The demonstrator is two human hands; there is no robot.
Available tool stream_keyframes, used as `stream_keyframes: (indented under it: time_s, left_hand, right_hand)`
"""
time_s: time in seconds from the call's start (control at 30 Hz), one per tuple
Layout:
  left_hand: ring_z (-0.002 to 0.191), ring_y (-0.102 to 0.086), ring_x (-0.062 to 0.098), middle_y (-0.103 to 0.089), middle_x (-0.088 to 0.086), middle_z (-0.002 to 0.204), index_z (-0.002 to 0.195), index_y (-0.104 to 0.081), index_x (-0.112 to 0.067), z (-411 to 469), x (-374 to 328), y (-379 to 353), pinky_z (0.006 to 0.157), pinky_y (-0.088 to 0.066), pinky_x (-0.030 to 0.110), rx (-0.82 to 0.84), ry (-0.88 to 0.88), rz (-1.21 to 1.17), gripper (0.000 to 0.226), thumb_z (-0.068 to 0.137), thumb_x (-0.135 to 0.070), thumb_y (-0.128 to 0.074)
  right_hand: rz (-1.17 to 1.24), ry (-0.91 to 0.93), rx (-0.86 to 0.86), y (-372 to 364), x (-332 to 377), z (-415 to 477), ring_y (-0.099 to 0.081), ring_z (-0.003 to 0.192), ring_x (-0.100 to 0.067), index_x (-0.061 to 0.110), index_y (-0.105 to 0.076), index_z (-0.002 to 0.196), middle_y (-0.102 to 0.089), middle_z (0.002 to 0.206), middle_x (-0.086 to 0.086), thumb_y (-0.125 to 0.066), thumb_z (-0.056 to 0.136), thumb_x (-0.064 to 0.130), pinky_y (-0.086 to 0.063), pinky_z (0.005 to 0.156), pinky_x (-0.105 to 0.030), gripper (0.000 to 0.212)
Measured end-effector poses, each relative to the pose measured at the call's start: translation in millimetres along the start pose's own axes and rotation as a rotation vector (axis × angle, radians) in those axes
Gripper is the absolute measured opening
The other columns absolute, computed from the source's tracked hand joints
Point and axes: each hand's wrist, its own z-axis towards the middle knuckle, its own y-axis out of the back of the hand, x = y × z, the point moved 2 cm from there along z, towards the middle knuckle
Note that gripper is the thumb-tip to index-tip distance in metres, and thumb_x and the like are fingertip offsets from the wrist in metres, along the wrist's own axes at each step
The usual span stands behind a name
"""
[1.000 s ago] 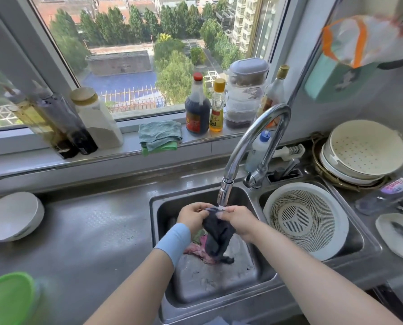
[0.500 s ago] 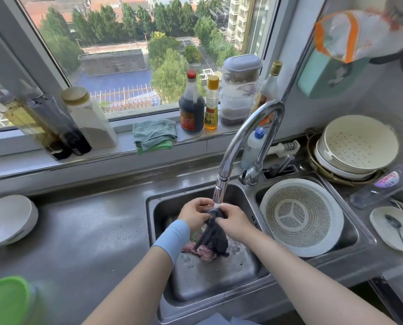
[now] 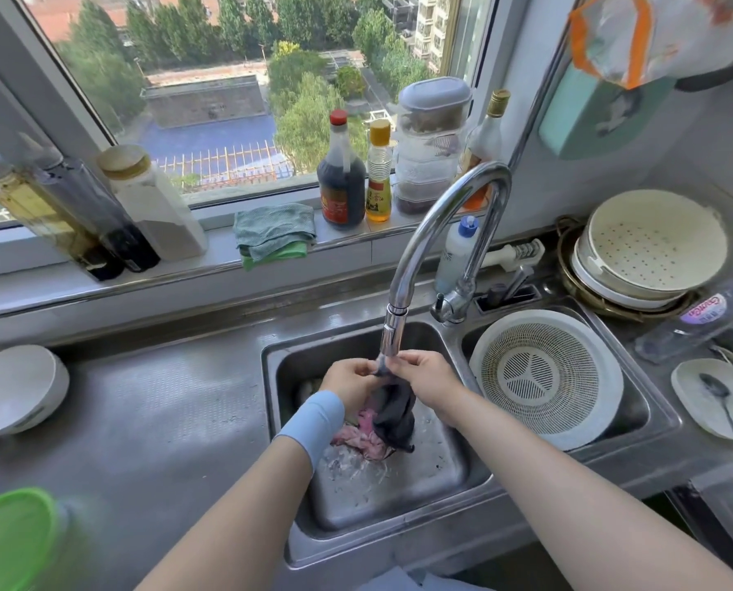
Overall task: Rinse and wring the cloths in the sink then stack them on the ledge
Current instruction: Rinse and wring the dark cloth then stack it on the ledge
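**Rinsing a dark cloth under the tap**

Holding a dark cloth (image 3: 394, 413) right beneath the nozzle of the curved tap (image 3: 415, 241), above the left basin of a steel double sink (image 3: 271, 420). Gripping it with the left hand (image 3: 349, 381) and the right hand (image 3: 426, 377) set close together, almost touching, fingers and thumbs of both pinched on the bunched top of the cloth. Letting the rest hang down in a loose twist, lower end touching a crumpled pink cloth (image 3: 362, 439) on the wet basin floor. Wearing a pale blue wristband (image 3: 313, 420) on the left wrist.

Behind the sink, on the window ledge (image 3: 219, 249): a folded grey-green cloth (image 3: 275, 228) stacked on a bright green cloth (image 3: 281, 252), just left of a dark sauce bottle (image 3: 341, 181) with a red cap and a smaller yellow-capped bottle (image 3: 378, 177). Further right along the ledge, a stack of clear lidded containers (image 3: 432, 142). Further left, a tall white jar (image 3: 155, 206) beside dark bottles.

In the right basin, a round white colander (image 3: 545, 377), filling most of it. On the table to the right, a cream perforated strainer (image 3: 650, 241) nested in other bowls, and a small dish (image 3: 692, 403) with a spoon (image 3: 716, 394). On the table to the left, a white bowl (image 3: 15, 390). Near the bottom left corner, a blurred green lid (image 3: 6, 539).
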Motion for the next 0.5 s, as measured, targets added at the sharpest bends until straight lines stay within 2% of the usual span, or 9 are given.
stream_keyframes:
  time_s: [0.1,0.17,0.2,0.27,0.3,0.37,0.43,0.47,0.5]
  left_hand:
    - [0.051,-0.049,0.009,-0.062,-0.010,0.059,0.077,-0.076,-0.022,7,-4,6,0.053,-0.045,0.021,-0.051,-0.015,0.161,0.007,0.081,-0.027,-0.079]
    - [0.062,-0.063,0.013,-0.070,-0.007,0.071,0.079,-0.075,-0.022,7,-1,7,0.067,-0.058,0.029,-0.127,-0.006,0.173,0.002,0.081,-0.022,-0.077]
    - [0.072,-0.069,0.017,-0.072,-0.001,0.082,0.084,-0.072,-0.021,7,3,6,0.074,-0.061,0.035,-0.176,0.021,0.096,0.005,0.080,-0.020,-0.076]
    - [0.083,-0.071,0.027,-0.068,0.012,0.099,0.098,-0.061,-0.010,4,10,-3,0.076,-0.062,0.043,-0.233,0.197,-0.182,0.024,0.083,-0.020,-0.076]
    - [0.083,-0.070,0.029,-0.066,0.015,0.098,0.098,-0.058,-0.005,1,13,-11,0.073,-0.062,0.043,-0.203,0.319,-0.326,0.027,0.086,-0.024,-0.074]
    - [0.079,-0.065,0.028,-0.064,0.015,0.087,0.085,-0.059,-0.002,-7,14,-24,0.072,-0.059,0.038,-0.093,0.474,-0.661,0.026,0.097,-0.025,-0.057]
    - [0.078,-0.061,0.028,-0.062,0.018,0.085,0.080,-0.059,0.000,-7,14,-29,0.073,-0.056,0.036,-0.076,0.473,-0.974,0.033,0.102,-0.020,-0.044]
    - [0.079,-0.061,0.028,-0.061,0.019,0.087,0.083,-0.059,0.001,-3,15,-30,0.069,-0.057,0.036,-0.082,0.456,-1.059,0.032,0.103,-0.019,-0.044]
    - [0.079,-0.062,0.028,-0.061,0.019,0.088,0.089,-0.058,0.002,1,15,-32,0.064,-0.059,0.035,-0.074,0.439,-1.077,0.026,0.103,-0.017,-0.048]
  right_hand:
    - [-0.227,0.024,-0.038,12,-10,1,-0.064,0.085,-0.011,0.026,-0.078,0.081,-0.076,0.085,0.002,-0.068,0.093,0.028,-0.049,0.081,-0.030,0.016]
    - [-0.285,0.015,-0.053,18,-11,2,-0.067,0.086,-0.012,0.031,-0.079,0.078,-0.076,0.082,0.007,-0.075,0.085,0.028,-0.052,0.083,-0.033,0.008]
    - [-0.242,0.009,-0.053,18,-9,0,-0.067,0.081,-0.009,0.028,-0.079,0.076,-0.075,0.079,0.009,-0.078,0.083,0.021,-0.052,0.081,-0.031,0.010]
    - [-0.162,-0.016,-0.030,12,-4,-2,-0.063,0.067,-0.002,0.022,-0.076,0.079,-0.072,0.072,0.010,-0.079,0.083,0.006,-0.050,0.067,-0.020,0.016]
    - [-0.137,-0.019,-0.021,9,-3,-3,-0.062,0.060,0.000,0.019,-0.075,0.082,-0.071,0.068,0.009,-0.078,0.083,0.002,-0.047,0.060,-0.016,0.018]
    - [-0.097,-0.013,-0.020,2,-4,-5,-0.060,0.054,0.002,0.016,-0.073,0.081,-0.068,0.062,0.011,-0.077,0.082,-0.003,-0.044,0.052,-0.012,0.020]
    - [-0.080,-0.021,-0.026,-1,-9,-9,-0.054,0.048,0.002,0.012,-0.072,0.079,-0.064,0.057,0.011,-0.078,0.082,0.002,-0.042,0.050,-0.013,0.012]
    - [-0.082,-0.029,-0.036,0,-11,-11,-0.050,0.046,-0.001,0.010,-0.072,0.079,-0.060,0.055,0.009,-0.079,0.083,0.008,-0.040,0.049,-0.015,0.008]
    - [-0.086,-0.046,-0.044,1,-15,-12,-0.045,0.046,-0.005,0.009,-0.070,0.077,-0.057,0.053,0.008,-0.079,0.085,0.016,-0.037,0.048,-0.018,0.013]
